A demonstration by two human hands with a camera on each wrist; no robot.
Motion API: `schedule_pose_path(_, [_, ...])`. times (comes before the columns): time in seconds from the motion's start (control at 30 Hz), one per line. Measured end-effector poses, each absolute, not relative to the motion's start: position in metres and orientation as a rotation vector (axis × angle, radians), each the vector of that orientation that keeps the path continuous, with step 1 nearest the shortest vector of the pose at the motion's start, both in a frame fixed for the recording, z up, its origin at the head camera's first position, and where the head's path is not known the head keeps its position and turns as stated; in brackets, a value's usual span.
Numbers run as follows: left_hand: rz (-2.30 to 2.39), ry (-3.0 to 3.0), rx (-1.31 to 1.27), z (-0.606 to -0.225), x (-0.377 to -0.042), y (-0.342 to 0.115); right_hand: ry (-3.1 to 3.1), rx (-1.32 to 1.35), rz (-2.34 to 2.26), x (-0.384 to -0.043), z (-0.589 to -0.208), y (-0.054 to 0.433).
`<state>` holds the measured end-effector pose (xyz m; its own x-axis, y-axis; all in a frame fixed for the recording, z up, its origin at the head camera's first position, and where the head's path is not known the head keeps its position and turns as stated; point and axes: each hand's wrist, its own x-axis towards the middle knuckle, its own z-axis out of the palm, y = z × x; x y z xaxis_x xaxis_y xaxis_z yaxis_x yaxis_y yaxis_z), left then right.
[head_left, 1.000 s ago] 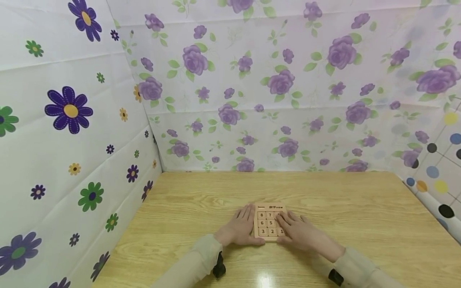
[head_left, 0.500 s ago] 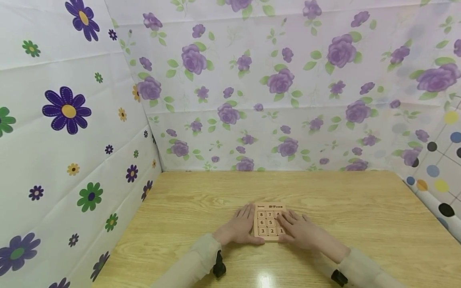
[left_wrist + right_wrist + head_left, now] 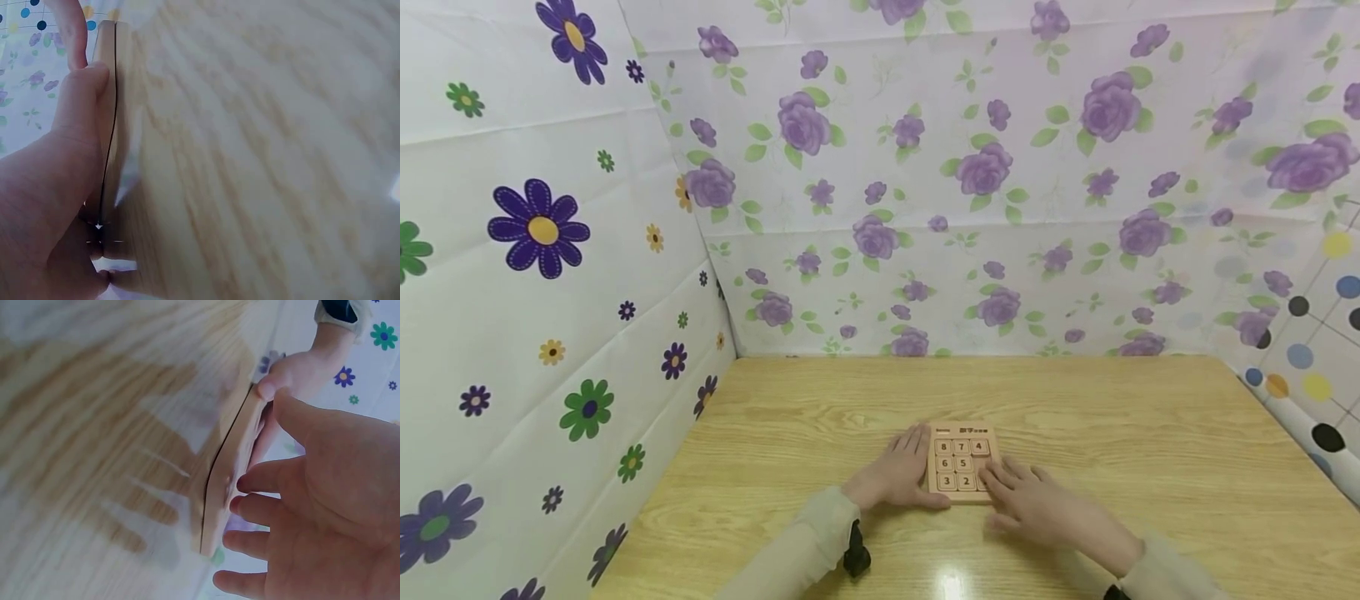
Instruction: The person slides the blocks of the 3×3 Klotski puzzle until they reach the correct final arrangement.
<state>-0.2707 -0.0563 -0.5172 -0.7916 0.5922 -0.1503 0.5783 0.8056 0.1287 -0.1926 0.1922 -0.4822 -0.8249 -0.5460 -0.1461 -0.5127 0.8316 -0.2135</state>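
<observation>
A wooden number sliding puzzle [image 3: 953, 434] lies flat on the table, with tiles 8, 7, 4, 6, 5, 3 and 2 readable. Beside the 5 a bare slot [image 3: 979, 464] shows. My left hand [image 3: 897, 475] braces the near-left corner, straight fingers along the left side, thumb [image 3: 81, 94] against the front edge. My right hand [image 3: 1037, 502] reaches in from the right with its fingertips over the lower right tile, whose number they hide. In the right wrist view the right fingers [image 3: 256, 544] are spread and relaxed, close by the puzzle's edge [image 3: 220, 500].
The wood-grain table [image 3: 820, 408] stretches around the puzzle on all sides. A purple-rose cloth [image 3: 917, 275] hangs along its back, a daisy-print cloth [image 3: 647, 375] on the left, and a dotted cloth [image 3: 1311, 392] at the right.
My right hand has slid down and right, off the 4 tile and onto the lower right corner, covering the 1 that was visible. The left hand and the puzzle have stayed put.
</observation>
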Motion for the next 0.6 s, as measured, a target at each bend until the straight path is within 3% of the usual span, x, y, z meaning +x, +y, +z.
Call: schedule_pose_path(0.6, [0.152, 2.800, 0.901, -0.513, -0.270, -0.055, 2.773, -0.830, -0.277, -0.173, -0.475, 0.190])
